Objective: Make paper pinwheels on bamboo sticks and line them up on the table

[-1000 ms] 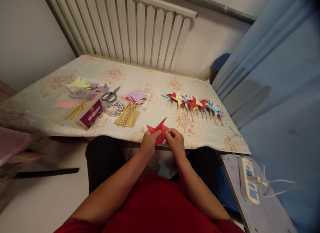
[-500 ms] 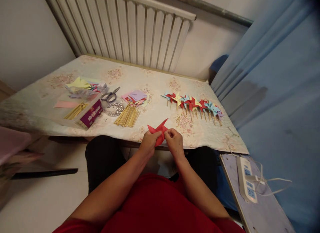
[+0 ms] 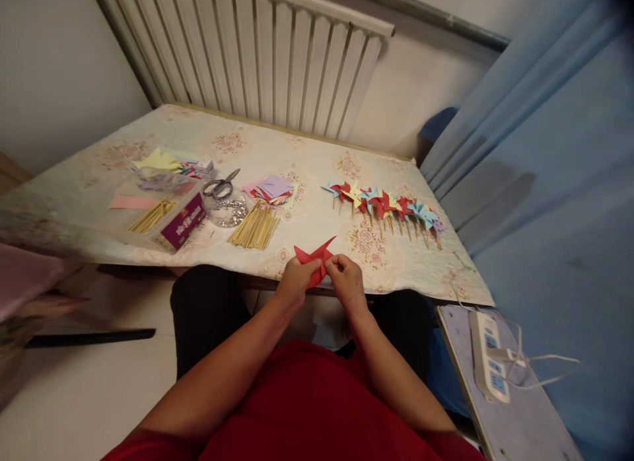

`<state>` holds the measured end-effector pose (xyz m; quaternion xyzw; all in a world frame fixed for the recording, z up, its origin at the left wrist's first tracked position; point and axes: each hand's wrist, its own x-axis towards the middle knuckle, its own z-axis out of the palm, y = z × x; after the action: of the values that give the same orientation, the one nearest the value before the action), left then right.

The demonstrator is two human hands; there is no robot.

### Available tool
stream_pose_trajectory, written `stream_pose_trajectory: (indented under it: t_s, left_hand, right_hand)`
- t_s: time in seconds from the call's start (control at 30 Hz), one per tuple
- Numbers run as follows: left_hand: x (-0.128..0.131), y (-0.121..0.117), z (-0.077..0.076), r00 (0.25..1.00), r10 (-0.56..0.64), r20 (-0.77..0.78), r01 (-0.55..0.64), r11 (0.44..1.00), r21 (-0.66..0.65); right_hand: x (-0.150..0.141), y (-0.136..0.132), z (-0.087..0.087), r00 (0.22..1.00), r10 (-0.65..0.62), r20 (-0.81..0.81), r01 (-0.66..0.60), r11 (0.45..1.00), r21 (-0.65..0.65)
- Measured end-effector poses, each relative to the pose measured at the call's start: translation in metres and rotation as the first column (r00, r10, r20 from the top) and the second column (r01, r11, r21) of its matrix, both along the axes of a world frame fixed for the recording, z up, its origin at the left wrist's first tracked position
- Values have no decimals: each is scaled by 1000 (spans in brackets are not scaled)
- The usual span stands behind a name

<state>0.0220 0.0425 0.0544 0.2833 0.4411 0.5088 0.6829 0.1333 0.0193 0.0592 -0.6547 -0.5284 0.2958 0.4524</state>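
- Right at the table's near edge, a red paper pinwheel (image 3: 316, 255) is held up between the 2 hands, its blades folded in and a long tip pointed away.
- By the left hand (image 3: 294, 281) it is gripped firmly, thumb pressed on top of the paper.
- By the right hand (image 3: 347, 279) it is met from the other side, thumb and fingertips drawn into a narrow pinch; what is caught there cannot be told.
- Off to the right, a white power strip (image 3: 489, 355) is rested on a board, with 1 plug seated.
- Over on the table, bamboo sticks (image 3: 253, 228) are fanned out, and a purple-labelled plastic box (image 3: 183, 223) is set to their left.
- Between these, silvery bits are gathered in a round clear container (image 3: 230, 213), its far rim overlapped by scissors (image 3: 221, 185).
- Just beyond the sticks, coloured paper sheets (image 3: 274, 187) are piled.
- Farther right, finished pinwheels (image 3: 381, 203) are lined up, sticks toward the near edge.
- At the back, the wall is fronted by a white radiator (image 3: 277, 58).
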Motion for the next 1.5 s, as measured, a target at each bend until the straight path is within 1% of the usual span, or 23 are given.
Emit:
stream_pose_trajectory:
  t_s: [0.2,0.43,0.5,0.6,0.63,0.7,0.77,0.83,0.87,0.93,1.0,1.07,1.1,1.17,1.3,1.5]
  left_hand:
    - [-1,-1,2,998,-10,-58,10,1000,-1]
    - [-2,-2,0,994,-28,-104,32,999,35]
    - [-2,-2,-1,994,-34,-105,38,998,44]
    - [-4,-1,-1,994,-41,-99,46,998,49]
    - [-4,-1,-1,994,-39,-100,44,998,48]
    - [-6,0,0,995,-32,-99,37,998,48]
    - [-8,1,0,995,-27,-93,31,998,45]
    - [-9,1,0,995,-33,-90,37,999,38]
    - [-9,1,-1,995,-47,-90,51,998,37]
    - [-10,2,-2,992,-87,-90,92,995,42]
    - [-9,1,-4,986,-128,-104,133,990,42]
    - [-9,1,-6,979,-156,-131,162,986,34]
    - [-9,1,-6,975,-169,-144,175,984,31]
    - [-10,1,-7,969,-189,-158,197,980,39]
    - [-10,2,-11,959,-217,-182,232,970,65]
    - [-10,2,-21,946,-257,-199,273,960,55]
  right_hand:
    - [-2,-1,1,1000,-21,13,21,1000,-8]
    - [-4,-2,-1,999,-41,23,41,999,-8]
    - [-4,-3,0,1000,-31,3,31,1000,-4]
    - [0,-5,2,997,-20,-74,19,1000,-15]
    - [2,-5,3,994,-37,-99,36,999,-19]
    - [9,-4,4,985,-111,-134,110,994,-14]
    - [17,-1,5,971,-191,-147,196,981,19]
    - [25,2,5,963,-230,-139,239,969,57]
    - [28,3,5,965,-226,-134,236,970,65]
    - [32,5,5,975,-168,-149,176,983,48]
    - [33,5,4,974,-64,-219,66,998,-2]
    - [30,3,3,952,32,-305,-52,997,-58]
    - [28,2,3,940,65,-336,-98,992,-82]
    - [24,1,2,927,99,-362,-151,982,-116]
    - [18,1,-4,938,85,-337,-146,976,-160]
    - [15,6,-17,957,59,-284,-118,974,-194]
